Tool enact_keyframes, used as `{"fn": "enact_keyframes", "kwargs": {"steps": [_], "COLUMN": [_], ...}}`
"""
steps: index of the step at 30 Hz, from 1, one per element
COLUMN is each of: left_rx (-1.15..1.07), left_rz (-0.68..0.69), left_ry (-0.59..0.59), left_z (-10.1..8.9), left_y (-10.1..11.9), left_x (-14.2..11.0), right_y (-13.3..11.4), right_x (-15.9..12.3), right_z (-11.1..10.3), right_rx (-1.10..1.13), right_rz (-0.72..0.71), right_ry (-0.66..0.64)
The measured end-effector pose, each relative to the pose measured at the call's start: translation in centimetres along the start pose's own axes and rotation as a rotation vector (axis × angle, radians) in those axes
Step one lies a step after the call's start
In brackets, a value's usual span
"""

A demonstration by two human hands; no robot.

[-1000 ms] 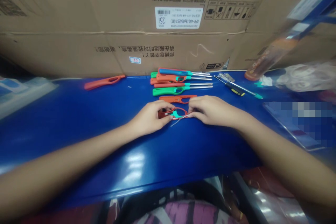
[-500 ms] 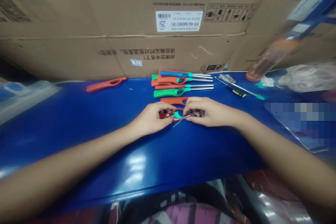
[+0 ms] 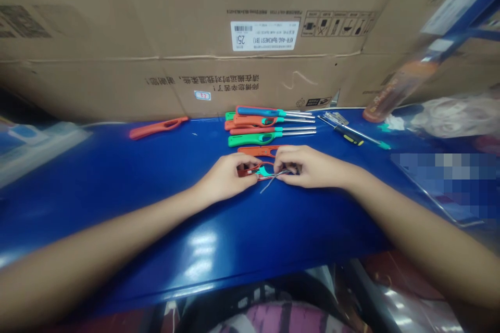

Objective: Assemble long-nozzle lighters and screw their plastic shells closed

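My left hand (image 3: 228,179) grips the handle end of an opened red lighter casing (image 3: 244,172). A teal trigger (image 3: 264,171) shows inside the casing, with a thin pale wire beside it. My right hand (image 3: 302,166) is closed at the other end, fingertips pinched on a thin grey wire-like piece (image 3: 266,186) that slants down toward me. What else its fingers cover is hidden. Just beyond my hands lies an orange casing half (image 3: 255,151). Farther back, several assembled long-nosed lighters (image 3: 250,139) in green, orange, red and blue are stacked, metal tubes pointing right.
A red casing half (image 3: 158,128) lies at the back left. Back right are a black-and-yellow screwdriver (image 3: 349,138), a metal tube with a teal end (image 3: 385,145), an orange-capped bottle (image 3: 378,106) and a plastic bag (image 3: 445,117). A cardboard wall (image 3: 187,21) borders the blue table (image 3: 156,250).
The thin grey piece at my right fingertips now reaches farther down toward me and shows more clearly. Both hands keep almost the same place. The view has tilted slightly.
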State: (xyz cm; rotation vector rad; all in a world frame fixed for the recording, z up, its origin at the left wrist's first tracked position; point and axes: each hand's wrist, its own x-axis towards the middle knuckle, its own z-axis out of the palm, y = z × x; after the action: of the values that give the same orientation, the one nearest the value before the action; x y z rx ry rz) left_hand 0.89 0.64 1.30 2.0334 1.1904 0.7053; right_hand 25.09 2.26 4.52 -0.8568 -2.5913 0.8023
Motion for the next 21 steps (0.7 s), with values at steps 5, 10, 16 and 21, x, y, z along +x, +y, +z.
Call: {"fn": "enact_keyframes", "kwargs": {"steps": [5,10,16,21], "left_rx": [0.05,0.032,0.03,0.026], "left_rz": [0.036,0.028,0.017,0.009], "left_ry": [0.032,0.028,0.023,0.023], "left_z": [0.03,0.1,0.13,0.23], "left_y": [-0.13,-0.08,0.13,-0.02], "left_x": [0.1,0.11,0.16,0.18], "right_y": [0.04,-0.19,-0.54,-0.51], "right_x": [-0.1,-0.17,0.08,0.24], "right_z": [-0.02,-0.06,0.05,0.27], "right_rx": [-0.01,-0.024,-0.054,-0.084], "right_rz": [-0.022,-0.036,-0.022,-0.011], "right_ry": [0.0,-0.014,0.018,0.049]}}
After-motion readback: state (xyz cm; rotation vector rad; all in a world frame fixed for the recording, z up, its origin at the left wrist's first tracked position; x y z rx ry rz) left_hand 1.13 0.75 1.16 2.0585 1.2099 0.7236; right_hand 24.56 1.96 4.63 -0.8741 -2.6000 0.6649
